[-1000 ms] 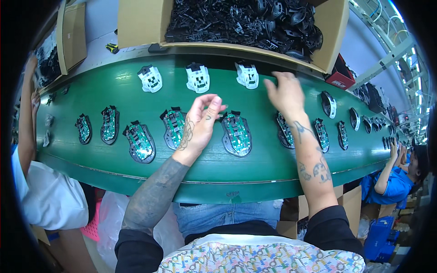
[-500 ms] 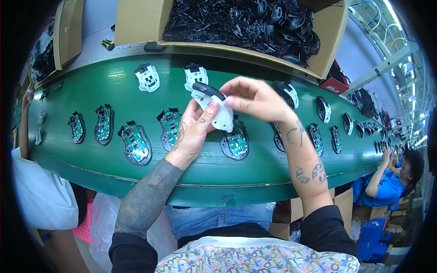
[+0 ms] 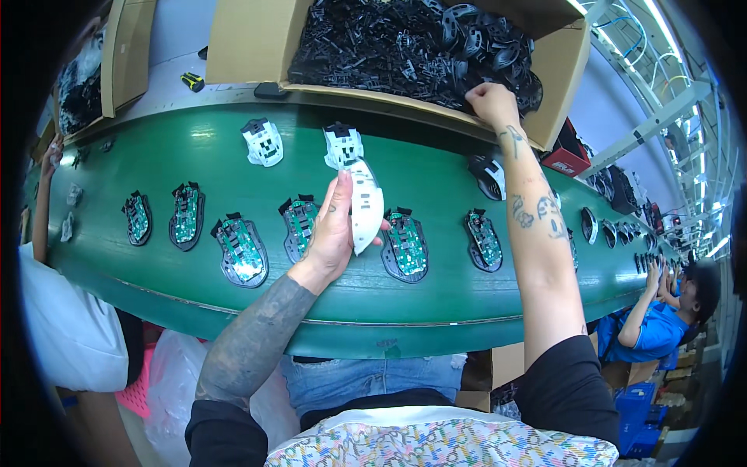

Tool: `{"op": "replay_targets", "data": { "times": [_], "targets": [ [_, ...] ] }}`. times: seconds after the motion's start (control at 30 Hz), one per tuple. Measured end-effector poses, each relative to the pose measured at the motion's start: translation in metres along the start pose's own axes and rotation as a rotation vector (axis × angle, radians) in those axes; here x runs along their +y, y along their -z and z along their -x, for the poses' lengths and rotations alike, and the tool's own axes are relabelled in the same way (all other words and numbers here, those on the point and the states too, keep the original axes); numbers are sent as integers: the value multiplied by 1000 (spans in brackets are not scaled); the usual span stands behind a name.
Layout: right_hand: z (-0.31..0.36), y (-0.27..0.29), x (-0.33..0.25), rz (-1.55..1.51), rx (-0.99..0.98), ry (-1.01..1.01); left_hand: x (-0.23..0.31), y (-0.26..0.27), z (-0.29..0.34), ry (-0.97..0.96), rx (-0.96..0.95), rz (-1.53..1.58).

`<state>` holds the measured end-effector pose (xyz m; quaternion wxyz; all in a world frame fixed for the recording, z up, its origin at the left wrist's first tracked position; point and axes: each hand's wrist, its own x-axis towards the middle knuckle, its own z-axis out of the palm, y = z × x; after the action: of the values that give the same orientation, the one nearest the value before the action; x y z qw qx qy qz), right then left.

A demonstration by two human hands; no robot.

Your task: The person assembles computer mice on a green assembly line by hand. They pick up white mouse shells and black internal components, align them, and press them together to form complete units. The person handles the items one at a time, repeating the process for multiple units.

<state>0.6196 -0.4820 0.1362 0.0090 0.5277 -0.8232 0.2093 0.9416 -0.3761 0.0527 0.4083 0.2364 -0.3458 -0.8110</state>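
Observation:
A white mouse top shell (image 3: 366, 206) is held edge-up in my left hand (image 3: 331, 229), with my thumb along one side and fingertips showing past the other. My right arm stretches forward to a cardboard box (image 3: 564, 82) heaped with small black plastic parts (image 3: 381, 58). Over the front right of that heap my right hand (image 3: 492, 103) has its fingers curled in; whatever they pinch is too small or hidden to make out. Below the shell, a mouse base with a green circuit board (image 3: 405, 245) lies on the green belt (image 3: 436, 303).
Several more bases with circuit boards, such as one at the left (image 3: 241, 249), lie along the belt. Two white shells (image 3: 263, 142) sit further back. A yellow-black cutter (image 3: 192, 82) lies behind the belt. At the right works a person in blue (image 3: 646, 323).
My right hand has left the shell and moved forward and right to the box of black parts. My left hand has turned the shell, and it now stands more upright.

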Motion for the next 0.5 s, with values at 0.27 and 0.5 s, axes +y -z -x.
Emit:
{"op": "replay_targets", "data": {
  "times": [0.27,0.5],
  "targets": [
    [161,7,-44,-1371,-289,68,3,-2,6,82,48,25],
    [224,-10,-53,-1173,-198,485,6,-6,13,189,29,-162]
  ]
}}
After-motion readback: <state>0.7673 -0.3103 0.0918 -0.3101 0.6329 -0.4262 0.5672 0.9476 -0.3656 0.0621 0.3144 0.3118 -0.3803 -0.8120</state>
